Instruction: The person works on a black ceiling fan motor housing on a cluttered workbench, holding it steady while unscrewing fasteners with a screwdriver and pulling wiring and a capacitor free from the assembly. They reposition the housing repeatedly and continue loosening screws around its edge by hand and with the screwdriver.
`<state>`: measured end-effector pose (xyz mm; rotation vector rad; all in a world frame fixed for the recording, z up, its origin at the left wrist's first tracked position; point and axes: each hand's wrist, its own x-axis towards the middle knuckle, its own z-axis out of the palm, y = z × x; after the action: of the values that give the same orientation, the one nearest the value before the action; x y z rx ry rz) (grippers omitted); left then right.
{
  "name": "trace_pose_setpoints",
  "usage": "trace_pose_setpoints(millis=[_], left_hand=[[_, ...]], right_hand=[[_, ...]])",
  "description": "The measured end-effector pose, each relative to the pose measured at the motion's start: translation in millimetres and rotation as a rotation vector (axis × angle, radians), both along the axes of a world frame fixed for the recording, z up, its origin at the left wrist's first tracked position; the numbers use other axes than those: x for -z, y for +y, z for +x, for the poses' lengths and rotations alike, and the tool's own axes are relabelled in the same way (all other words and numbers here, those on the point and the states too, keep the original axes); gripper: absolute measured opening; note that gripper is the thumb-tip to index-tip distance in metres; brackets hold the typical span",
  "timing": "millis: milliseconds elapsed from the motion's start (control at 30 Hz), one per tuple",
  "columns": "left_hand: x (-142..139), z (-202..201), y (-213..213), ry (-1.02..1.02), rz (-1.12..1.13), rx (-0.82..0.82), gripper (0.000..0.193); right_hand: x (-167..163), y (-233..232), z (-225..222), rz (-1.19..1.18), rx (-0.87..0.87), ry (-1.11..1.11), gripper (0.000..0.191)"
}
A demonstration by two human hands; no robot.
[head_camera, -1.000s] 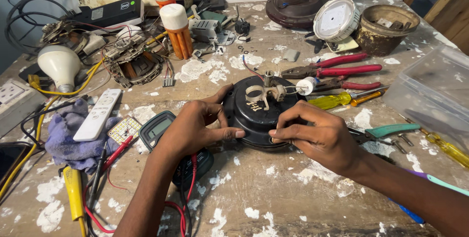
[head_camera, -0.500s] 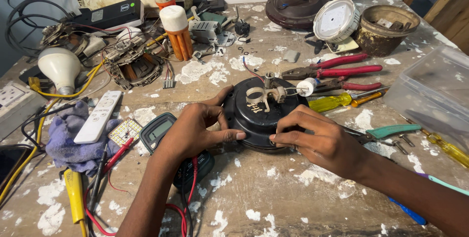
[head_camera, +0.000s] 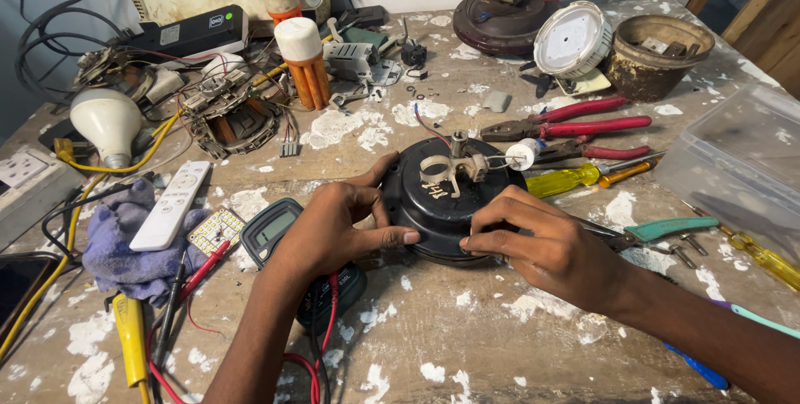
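Observation:
A round black fan motor housing (head_camera: 442,196) lies flat on the paint-flecked workbench (head_camera: 467,346), with a metal bracket and shaft on top and a small white capacitor (head_camera: 525,154) wired to it. My left hand (head_camera: 333,225) grips its near-left rim, thumb up along the edge. My right hand (head_camera: 550,246) pinches the near-right rim, fingers curled against the housing. A multimeter (head_camera: 279,233) with red and black leads sits under my left wrist.
Red-handled pliers (head_camera: 575,125), a yellow screwdriver (head_camera: 575,179) and teal-handled cutters (head_camera: 658,229) lie right of the motor. A clear plastic box (head_camera: 742,162) stands at the right edge. A white remote (head_camera: 171,204) on a blue cloth, a bulb (head_camera: 104,121) and a copper winding (head_camera: 233,125) lie left.
Both hands have shifted slightly along the near rim of the housing; the motor stays in place.

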<state>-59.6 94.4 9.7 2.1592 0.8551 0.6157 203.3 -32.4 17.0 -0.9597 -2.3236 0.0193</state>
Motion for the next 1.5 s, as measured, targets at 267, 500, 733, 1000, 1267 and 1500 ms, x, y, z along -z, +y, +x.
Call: trace_pose_setpoints(millis=[267, 500, 733, 1000, 1267, 1500], left_hand=[[-6.1, 0.2, -1.6, 0.033, 0.014, -0.002, 0.037], [-14.3, 2.7, -11.7, -0.007, 0.163, 0.026, 0.035], [-18.2, 19.4, -30.2, -0.019, 0.094, -0.075, 0.041], [-19.3, 22.7, -39.7, -0.018, 0.05, -0.107, 0.042], [-15.4, 21.8, -46.6, -0.09, 0.128, -0.077, 0.04], [-14.2, 23.6, -51.5, -0.031, 0.12, -0.103, 0.04]], right_hand=[[-2.2, 1.9, -2.4, -0.022, 0.02, 0.012, 0.033], [-15.0, 6.3, -4.8, -0.074, 0.021, -0.021, 0.032], [-23.5, 9.3, -16.0, -0.151, 0.071, -0.089, 0.026], [-28.5, 11.2, -14.5, -0.235, 0.057, -0.087, 0.023], [-35.6, 2.0, -15.8, -0.237, 0.066, -0.096, 0.021], [-41.7, -8.0, -18.5, -0.169, 0.095, -0.164, 0.019]])
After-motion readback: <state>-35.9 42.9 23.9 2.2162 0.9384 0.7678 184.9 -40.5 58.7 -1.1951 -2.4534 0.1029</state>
